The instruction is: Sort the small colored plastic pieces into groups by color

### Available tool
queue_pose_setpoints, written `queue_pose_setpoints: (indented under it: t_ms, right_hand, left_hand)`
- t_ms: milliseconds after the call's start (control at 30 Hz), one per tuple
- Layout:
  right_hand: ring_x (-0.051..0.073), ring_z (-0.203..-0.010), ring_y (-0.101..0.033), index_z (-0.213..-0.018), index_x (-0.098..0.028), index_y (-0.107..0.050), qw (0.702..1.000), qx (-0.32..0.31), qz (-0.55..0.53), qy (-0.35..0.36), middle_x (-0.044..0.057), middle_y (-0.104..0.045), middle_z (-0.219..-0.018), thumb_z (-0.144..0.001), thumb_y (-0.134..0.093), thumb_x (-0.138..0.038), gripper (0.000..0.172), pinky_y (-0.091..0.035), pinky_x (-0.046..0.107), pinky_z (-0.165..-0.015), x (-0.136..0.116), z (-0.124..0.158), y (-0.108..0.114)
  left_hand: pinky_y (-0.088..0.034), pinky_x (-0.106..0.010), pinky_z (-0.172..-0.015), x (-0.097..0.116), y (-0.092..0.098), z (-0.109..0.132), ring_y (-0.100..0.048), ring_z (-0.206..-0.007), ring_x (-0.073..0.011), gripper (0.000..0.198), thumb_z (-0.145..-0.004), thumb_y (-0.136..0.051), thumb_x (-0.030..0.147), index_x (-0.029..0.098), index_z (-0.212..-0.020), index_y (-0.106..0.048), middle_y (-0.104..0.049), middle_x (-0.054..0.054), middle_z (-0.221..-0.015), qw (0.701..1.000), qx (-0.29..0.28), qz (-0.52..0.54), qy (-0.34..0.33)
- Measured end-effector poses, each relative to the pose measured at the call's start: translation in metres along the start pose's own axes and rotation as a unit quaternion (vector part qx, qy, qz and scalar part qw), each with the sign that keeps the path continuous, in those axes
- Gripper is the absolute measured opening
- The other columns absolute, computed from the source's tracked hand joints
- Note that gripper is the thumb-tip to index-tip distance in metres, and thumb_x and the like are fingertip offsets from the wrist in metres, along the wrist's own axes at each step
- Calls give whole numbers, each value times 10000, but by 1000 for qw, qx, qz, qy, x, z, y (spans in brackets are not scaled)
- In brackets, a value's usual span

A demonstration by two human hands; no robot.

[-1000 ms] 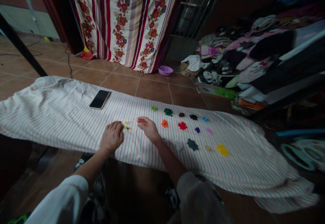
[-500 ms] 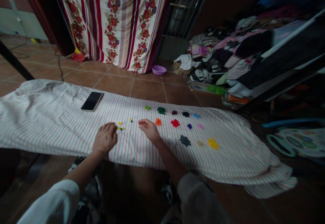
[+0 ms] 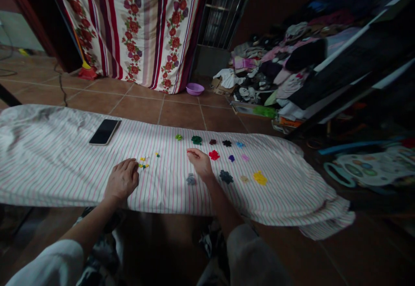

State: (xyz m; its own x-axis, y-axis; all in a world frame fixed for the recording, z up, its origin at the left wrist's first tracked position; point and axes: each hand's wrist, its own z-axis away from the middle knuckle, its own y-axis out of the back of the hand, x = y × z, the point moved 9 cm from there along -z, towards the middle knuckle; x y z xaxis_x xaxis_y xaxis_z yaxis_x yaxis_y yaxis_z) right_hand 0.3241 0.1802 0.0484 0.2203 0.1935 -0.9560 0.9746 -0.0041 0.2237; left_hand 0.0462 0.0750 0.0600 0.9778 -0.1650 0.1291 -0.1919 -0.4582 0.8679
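My left hand [image 3: 122, 178] rests palm down on the striped cloth, its fingers lying loosely beside a few small yellow and green pieces [image 3: 143, 165]. Another tiny yellow-and-green piece [image 3: 157, 155] lies a little to the right of them. With thumb and fingertips pinched together, my right hand [image 3: 200, 163] is over the spot of the orange pile, which it hides. A speck of red shows at those fingertips; what they hold is too small to make out. Just right of this hand is a red pile [image 3: 214, 154], and a grey pile [image 3: 191, 179] lies below it.
More small piles spread rightward: dark green [image 3: 196, 140], dark grey [image 3: 226, 176], yellow [image 3: 260, 178] and several others. A phone [image 3: 104, 131] lies at left on the striped cloth [image 3: 65, 156]. Beyond are a purple basin [image 3: 195, 89] and heaped clothes [image 3: 275, 70].
My right hand has moved right, from beside the orange pile to over it, and the grey pile has come into sight. My left hand stays by the yellow and green pieces. The view has shifted right.
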Motion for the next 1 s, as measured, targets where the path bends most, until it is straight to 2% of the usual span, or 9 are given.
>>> queue_pose_setpoints:
  t_ms: [133, 267, 433, 667, 833, 1000]
  right_hand:
    - [188, -788, -678, -943, -188, -726, 1000, 30, 1, 3, 68, -733, -897, -767, -603, -415, 312, -550, 321, -746, 5, -4, 25]
    - [199, -812, -676, -930, -192, -749, 996, 69, 48, 20, 79, -735, -932, -748, -608, -419, 324, -548, 338, -786, 5, -7, 51]
    - [202, -804, -668, -1002, -179, -746, 989, 131, 69, -9, 89, -731, -934, -759, -586, -435, 388, -547, 350, -765, 18, -10, 93]
    - [224, -858, -660, -961, -170, -748, 973, 166, 159, -7, 84, -734, -933, -745, -542, -383, 367, -516, 374, -838, 20, -19, 141]
    - [230, -886, -656, -966, -172, -745, 954, 170, 245, -28, 86, -737, -959, -759, -509, -332, 352, -489, 351, -869, 18, -18, 149]
    - [218, -845, -658, -956, -218, -749, 929, 165, 325, -62, 58, -741, -910, -776, -509, -279, 307, -484, 316, -813, 24, -15, 147]
  left_hand:
    - [-463, -418, -863, 1, 0, 0, -607, -1043, -274, 218, -830, -439, 196, 177, -1002, -572, -671, -105, -1125, 1000, 4, 0, -5]
    - [-460, -414, -874, 1, 1, 0, -604, -1050, -272, 213, -836, -435, 196, 179, -1000, -570, -671, -105, -1125, 1000, 1, -1, -5]
    - [-465, -421, -866, 0, 0, 0, -603, -1053, -279, 219, -837, -433, 202, 176, -1005, -570, -670, -107, -1141, 1000, -6, -2, 0]
    - [-463, -429, -888, 0, 0, -1, -602, -1061, -276, 232, -833, -425, 210, 183, -1002, -581, -668, -114, -1144, 1000, -10, 5, 7]
    - [-470, -429, -886, 0, 0, -1, -607, -1060, -279, 234, -828, -430, 209, 187, -1004, -584, -672, -109, -1144, 1000, -15, 5, 10]
    - [-472, -441, -899, -1, -1, -2, -602, -1074, -279, 236, -823, -435, 202, 184, -1004, -586, -668, -113, -1154, 1000, -20, 12, 14]
